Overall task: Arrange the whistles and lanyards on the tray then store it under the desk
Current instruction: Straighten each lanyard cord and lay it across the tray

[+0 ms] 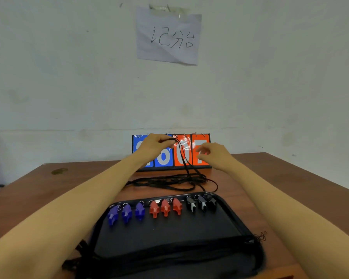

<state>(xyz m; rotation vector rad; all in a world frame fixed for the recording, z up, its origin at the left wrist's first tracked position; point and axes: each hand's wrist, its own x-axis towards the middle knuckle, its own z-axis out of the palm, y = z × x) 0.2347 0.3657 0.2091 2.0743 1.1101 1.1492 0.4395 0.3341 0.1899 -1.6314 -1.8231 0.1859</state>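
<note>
1. Black and shallow, the tray (169,234) sits nearest on the brown wooden worktop (290,188). Its corners are rounded, and dark cords lie bunched across its near part (too murky to count).
2. Along the tray's far edge nine whistles lie in one row, each with a small metal ring at its far end. There are three blue whistles (126,213) on the left, three red whistles (165,207) in the middle and three black whistles (201,204) on the right.
3. Just beyond the tray, on the bare worktop, a tangle of thin black lanyards (169,181) spreads sideways in loose loops.
4. The left hand (155,147) is raised above that tangle and pinches several strands between thumb and fingertips. The strands run down from the pinch into the pile.
5. The right hand (214,156) hovers just beside the lifted strands, fingers loosely curled and holding nothing.
6. Behind both hands a flip scoreboard (170,158) stands near the worktop's far edge. It has two blue cards on the left and two orange on the right, and the hands partly hide its white digits.
7. Farthest off, a sheet of paper (168,36) with handwritten characters is taped to the pale wall (69,77).
</note>
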